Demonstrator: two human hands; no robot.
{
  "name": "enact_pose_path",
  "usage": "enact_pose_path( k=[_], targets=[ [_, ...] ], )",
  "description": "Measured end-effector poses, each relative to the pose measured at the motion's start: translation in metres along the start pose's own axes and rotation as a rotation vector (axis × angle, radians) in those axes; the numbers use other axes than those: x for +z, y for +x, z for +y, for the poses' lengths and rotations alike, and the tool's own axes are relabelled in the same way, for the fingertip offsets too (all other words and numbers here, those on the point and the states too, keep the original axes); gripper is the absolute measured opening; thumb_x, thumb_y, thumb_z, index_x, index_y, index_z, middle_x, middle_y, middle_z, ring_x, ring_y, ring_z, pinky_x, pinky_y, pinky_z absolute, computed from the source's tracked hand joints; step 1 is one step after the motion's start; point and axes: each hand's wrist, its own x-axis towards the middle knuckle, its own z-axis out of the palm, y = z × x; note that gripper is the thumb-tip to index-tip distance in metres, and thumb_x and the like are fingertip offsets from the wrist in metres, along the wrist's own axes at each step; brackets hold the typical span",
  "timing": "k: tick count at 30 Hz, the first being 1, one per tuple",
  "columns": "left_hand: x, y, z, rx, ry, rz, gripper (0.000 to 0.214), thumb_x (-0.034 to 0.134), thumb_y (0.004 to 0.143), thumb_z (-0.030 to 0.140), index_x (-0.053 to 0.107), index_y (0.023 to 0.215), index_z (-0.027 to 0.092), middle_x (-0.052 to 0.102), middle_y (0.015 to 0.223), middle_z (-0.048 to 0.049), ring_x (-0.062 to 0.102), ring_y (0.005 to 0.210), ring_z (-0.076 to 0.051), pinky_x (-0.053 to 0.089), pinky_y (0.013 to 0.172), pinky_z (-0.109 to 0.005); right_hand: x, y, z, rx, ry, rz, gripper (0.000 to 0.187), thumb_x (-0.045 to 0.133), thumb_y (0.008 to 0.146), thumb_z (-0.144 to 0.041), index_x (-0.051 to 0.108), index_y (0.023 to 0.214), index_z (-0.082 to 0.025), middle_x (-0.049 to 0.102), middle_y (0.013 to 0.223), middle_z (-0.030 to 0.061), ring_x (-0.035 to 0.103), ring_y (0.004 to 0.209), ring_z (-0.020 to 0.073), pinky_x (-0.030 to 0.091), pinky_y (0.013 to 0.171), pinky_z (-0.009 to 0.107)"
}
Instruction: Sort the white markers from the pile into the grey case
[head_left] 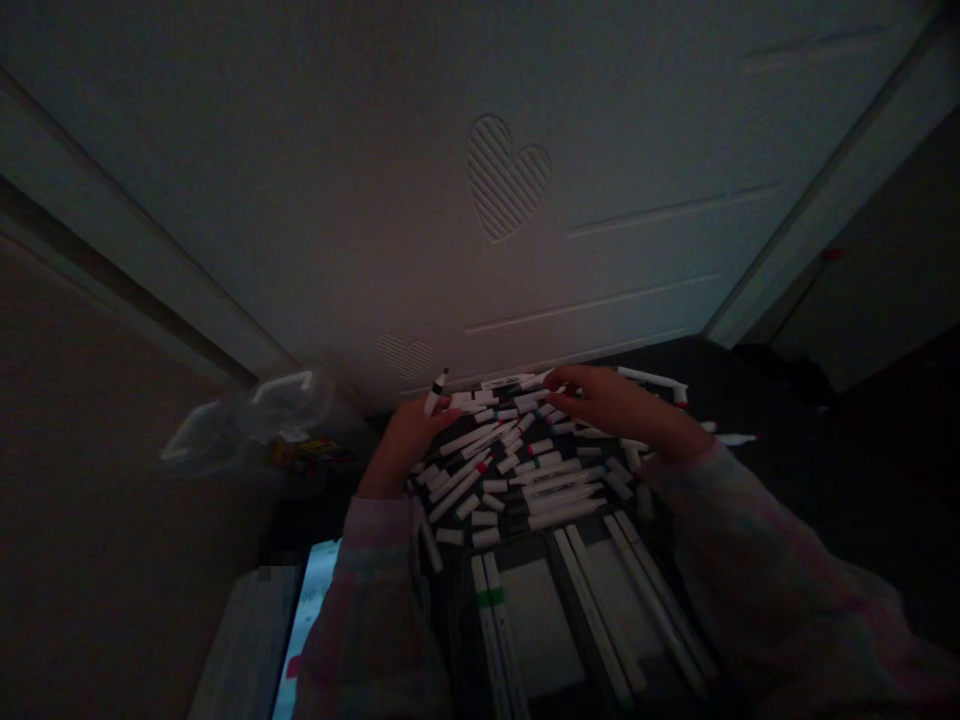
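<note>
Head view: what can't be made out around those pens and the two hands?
In the head view:
- Pens: colours and print too small and dim.
- Right hand: its palm faces down, so any grip is hidden.
- Case: front cut off by the bottom edge.
- Clear container: contents blurred, dim.

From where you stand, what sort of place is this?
Probably a dim room at home: a white door embossed with a heart, a heap of marker pens spread before it, the left hand holding one marker, and a clear plastic box to the side.
</note>
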Motion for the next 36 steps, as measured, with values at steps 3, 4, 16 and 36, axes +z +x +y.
enact_pose_path(
  k=[3,4,16,36],
  targets=[
    [0.0,-0.012,0.018,0.02,-0.326,-0.026,0.031,0.061,0.061,0.041,0.061,0.078,0.014,0.051,0.061,0.0023,0.041,0.051,-0.007,0.031,0.044,-0.017,0.0,-0.001,-0.003,-0.011,0.073,-0.011,0.031,0.046,0.081,-0.036,0.058,0.1,-0.015,0.063,0.088,0.0055,0.058,0.074,0.0127,0.042,0.066,0.022],
    [0.001,-0.016,0.024,0.029,-0.425,-0.036,0.032,0.06,0.06,0.042,0.059,0.076,0.014,0.047,0.06,0.0033,0.037,0.049,-0.005,0.028,0.041,-0.016,0.0,-0.001,-0.004,-0.018,0.1,-0.015,0.031,0.046,0.081,-0.037,0.058,0.1,-0.016,0.063,0.088,0.0051,0.057,0.073,0.0123,0.042,0.065,0.022],
    [0.013,-0.052,0.071,-0.137,-1.353,-0.301,0.01,0.051,0.073,0.014,0.057,0.075,0.007,0.045,0.059,0.002,0.034,0.046,-0.002,0.024,0.033,-0.008,-0.003,-0.004,-0.008,-0.052,0.156,0.021,0.028,0.048,0.08,-0.034,0.06,0.098,-0.016,0.062,0.084,0.0037,0.054,0.068,0.0101,0.04,0.062,0.02],
    [-0.02,-0.018,0.019,-0.006,0.255,0.146,0.02,0.051,0.067,0.031,0.058,0.078,0.016,0.06,0.072,-0.0013,0.054,0.067,-0.015,0.04,0.06,-0.024,-0.021,-0.008,0.009,0.008,0.258,0.088,0.029,0.047,0.079,-0.037,0.058,0.096,-0.016,0.062,0.091,0.0043,0.057,0.079,0.0122,0.044,0.071,0.023]
  ],
)
